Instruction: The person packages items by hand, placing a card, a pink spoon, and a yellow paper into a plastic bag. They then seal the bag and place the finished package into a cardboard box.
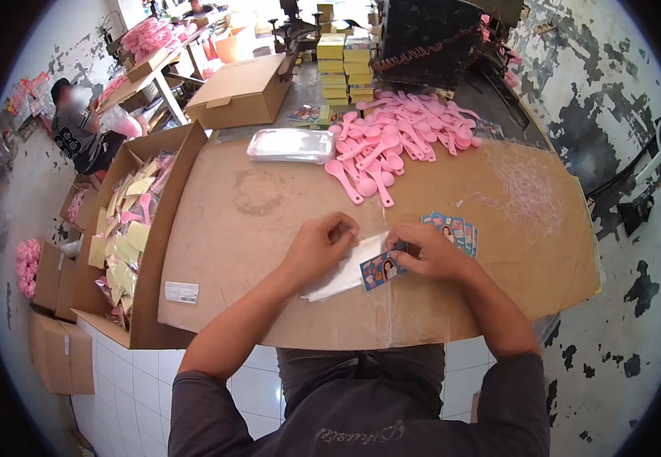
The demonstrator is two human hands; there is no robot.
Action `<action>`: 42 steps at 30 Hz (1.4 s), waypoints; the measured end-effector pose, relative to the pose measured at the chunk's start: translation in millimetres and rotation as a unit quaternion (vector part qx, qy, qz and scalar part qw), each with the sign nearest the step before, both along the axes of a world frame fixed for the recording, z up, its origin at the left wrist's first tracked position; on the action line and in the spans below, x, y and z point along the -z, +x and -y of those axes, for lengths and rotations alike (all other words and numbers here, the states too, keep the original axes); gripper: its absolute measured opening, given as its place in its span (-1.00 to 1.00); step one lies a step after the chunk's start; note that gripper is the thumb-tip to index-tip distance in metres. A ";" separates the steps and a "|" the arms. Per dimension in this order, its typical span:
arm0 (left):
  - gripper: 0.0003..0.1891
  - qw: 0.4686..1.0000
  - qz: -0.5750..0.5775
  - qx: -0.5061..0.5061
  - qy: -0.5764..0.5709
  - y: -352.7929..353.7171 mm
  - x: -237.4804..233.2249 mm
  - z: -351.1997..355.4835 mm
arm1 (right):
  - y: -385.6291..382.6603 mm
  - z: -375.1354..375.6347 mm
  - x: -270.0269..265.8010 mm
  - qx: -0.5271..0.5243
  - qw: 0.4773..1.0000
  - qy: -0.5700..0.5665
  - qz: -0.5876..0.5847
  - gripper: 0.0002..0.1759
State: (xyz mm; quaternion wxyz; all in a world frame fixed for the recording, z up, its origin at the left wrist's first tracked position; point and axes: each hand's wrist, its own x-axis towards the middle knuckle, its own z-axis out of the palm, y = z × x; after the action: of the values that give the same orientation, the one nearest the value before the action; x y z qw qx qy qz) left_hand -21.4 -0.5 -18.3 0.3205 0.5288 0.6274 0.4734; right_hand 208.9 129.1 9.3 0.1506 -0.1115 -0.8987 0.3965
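My right hand [426,254] pinches a blue printed card [383,272] between thumb and fingers, tilted over a clear plastic bag [338,281]. The bag lies slantwise on the cardboard sheet in front of me, partly under the card. At the bag's upper left edge my left hand [326,245] is closed, thumb and forefinger curled together at the plastic; its exact grip is partly hidden. More blue cards [461,233] are fanned out just behind my right hand. Farther back lies a heap of pink spoons [399,133], beside a stack of clear plastic bags [291,145].
A long carton [178,171] of packed spoons stands at the left. Behind are a closed cardboard box [239,90], stacked yellow card bundles [331,68] and a black metal box [426,46]. Plastic strips [528,190] litter the right side. Another person [79,133] sits far left.
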 end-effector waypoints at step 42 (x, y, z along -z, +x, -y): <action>-0.75 0.987 0.073 0.089 -0.111 26.0 -22.0 9.9 | 3.3 2.4 10.8 0.094 0.986 -0.068 -0.119 -0.70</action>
State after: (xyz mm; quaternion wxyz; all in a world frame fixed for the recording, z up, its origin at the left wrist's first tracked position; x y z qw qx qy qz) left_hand 4.6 -10.5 3.7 0.4630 0.5077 0.6015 0.4074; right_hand 212.2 126.7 -1.5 0.2848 -0.1574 -0.8310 0.4511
